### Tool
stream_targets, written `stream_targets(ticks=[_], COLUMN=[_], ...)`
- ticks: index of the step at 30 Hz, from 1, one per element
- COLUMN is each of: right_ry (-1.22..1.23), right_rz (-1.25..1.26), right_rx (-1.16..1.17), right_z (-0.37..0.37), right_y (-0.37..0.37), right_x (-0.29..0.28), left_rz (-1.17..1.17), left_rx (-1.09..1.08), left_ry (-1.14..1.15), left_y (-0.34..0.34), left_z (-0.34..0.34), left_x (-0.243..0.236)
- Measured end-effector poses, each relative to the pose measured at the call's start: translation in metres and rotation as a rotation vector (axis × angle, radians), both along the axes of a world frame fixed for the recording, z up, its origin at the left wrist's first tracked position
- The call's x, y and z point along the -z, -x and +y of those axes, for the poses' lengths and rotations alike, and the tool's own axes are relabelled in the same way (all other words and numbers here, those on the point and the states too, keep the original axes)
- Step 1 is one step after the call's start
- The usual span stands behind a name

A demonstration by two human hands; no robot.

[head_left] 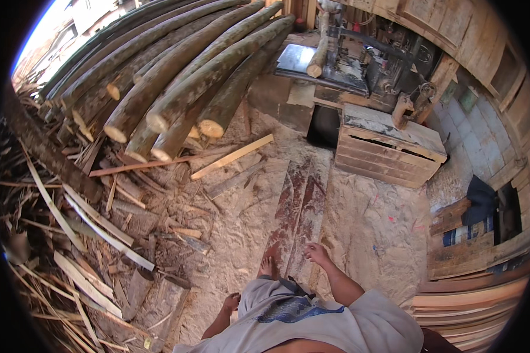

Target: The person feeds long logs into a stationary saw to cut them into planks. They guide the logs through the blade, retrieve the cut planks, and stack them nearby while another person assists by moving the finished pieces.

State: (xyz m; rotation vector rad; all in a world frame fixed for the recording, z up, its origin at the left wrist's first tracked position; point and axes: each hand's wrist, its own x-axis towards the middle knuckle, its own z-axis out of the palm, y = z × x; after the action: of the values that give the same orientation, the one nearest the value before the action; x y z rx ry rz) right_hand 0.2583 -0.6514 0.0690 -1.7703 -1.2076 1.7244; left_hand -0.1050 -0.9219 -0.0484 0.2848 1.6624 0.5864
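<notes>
Right hand (317,254): fingers loosely curled, partly open, nothing seen held.
Left hand (232,302): low at body's left; grip cannot be told.
Reddish boards (285,215): flat on sawdust (359,229), ahead, below right hand.
Logs (203,75): piled farther off, leftward.

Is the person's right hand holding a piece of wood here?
No, the right hand shows nothing in it, its fingers loosely bent in view over the reddish-brown boards.

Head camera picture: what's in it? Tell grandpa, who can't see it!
A person's right hand and left hand hang, seemingly empty, above sawdusty ground with dark planks. Long logs lie upper left; a machine stands upper right.
</notes>
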Motion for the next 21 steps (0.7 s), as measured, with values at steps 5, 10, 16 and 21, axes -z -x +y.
stream_targets(ticks=[5,10,16,21], right_ry=[0.092,0.476,0.223,-0.002], right_rz=[-0.168,0.876,-0.243,-0.641], right_rx=[0.499,0.598,0.02,-0.276], right_z=[0.038,-0.008,0.142,0.419], right_y=[-0.121,-0.261,-0.205,-0.222], right_x=[0.014,0.198,0.19,0.095], left_rz=[0.193,0.373,0.151,-0.107], left_rx=[0.143,0.162,0.044,0.222], left_ry=[-0.24,-0.519,-0.521,-0.116], left_y=[0.053,0.072,-0.038,-0.12], left_z=[0.285,0.52,0.657,0.651], left_x=[-0.043,-0.093,-0.121,-0.055])
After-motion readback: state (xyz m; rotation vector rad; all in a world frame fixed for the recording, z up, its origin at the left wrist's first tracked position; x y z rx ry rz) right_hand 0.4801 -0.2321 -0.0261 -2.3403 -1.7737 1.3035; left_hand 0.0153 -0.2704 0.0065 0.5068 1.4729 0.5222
